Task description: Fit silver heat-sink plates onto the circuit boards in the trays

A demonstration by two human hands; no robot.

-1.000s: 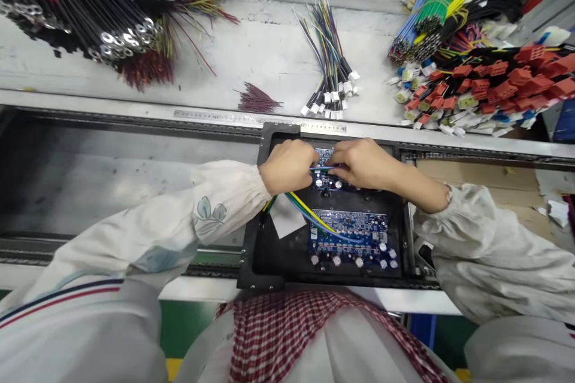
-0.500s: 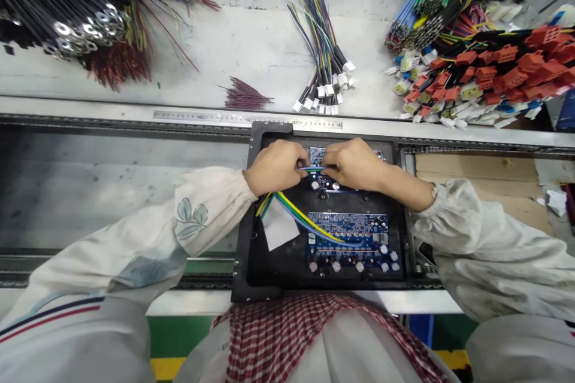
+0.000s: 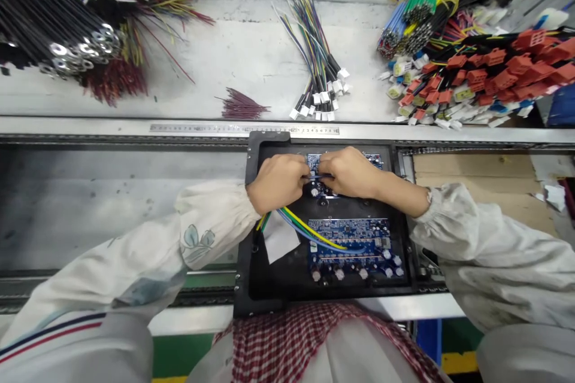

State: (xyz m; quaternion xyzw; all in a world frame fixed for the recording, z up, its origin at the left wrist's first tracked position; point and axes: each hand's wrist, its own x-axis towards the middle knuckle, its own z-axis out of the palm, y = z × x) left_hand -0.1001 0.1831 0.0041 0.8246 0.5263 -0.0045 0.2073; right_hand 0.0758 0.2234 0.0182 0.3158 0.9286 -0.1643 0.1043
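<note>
Both hands have scooted closer together since half a second back, so less of the blue wire (image 3: 320,176) shows between them. It sits right over the upper board (image 3: 372,160) in the black tray (image 3: 245,287). The left hand (image 3: 276,182) and right hand (image 3: 348,172) each have the grip pinched shut on it. Coloured leads (image 3: 314,230) run from under the left hand down across the lower board (image 3: 354,248), so I'd guess that end is done and the upper hookup is what's left. Can't see if anything's seated, though. Beyond the tray, the bench (image 3: 251,54) carries a white-plug bundle (image 3: 317,72) and red connectors (image 3: 494,72).
</note>
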